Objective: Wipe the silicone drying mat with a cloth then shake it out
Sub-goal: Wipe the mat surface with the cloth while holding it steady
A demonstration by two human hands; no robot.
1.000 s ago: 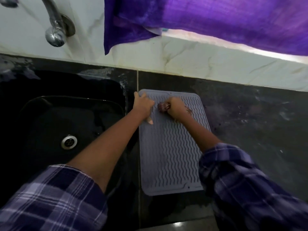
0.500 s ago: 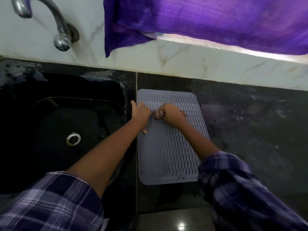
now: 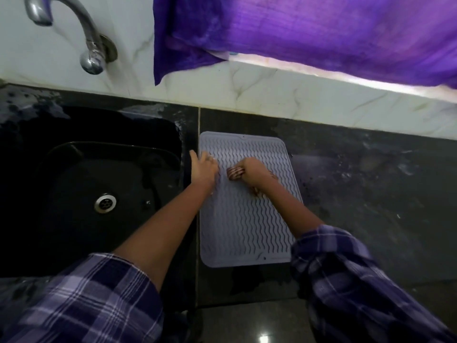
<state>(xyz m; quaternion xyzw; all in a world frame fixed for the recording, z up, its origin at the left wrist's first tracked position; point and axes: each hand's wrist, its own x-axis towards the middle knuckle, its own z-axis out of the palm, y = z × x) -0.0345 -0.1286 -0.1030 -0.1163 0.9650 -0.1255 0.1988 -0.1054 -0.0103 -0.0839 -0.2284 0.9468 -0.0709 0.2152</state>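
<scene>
A dark stone worktop runs below a white marble wall, where a purple fabric hangs. A black sink with a steel drain sits under a chrome tap. The grey silicone drying mat lies flat just right of the sink. The left hand presses open on its left edge; the right hand is closed around a striped cloth on the mat.
</scene>
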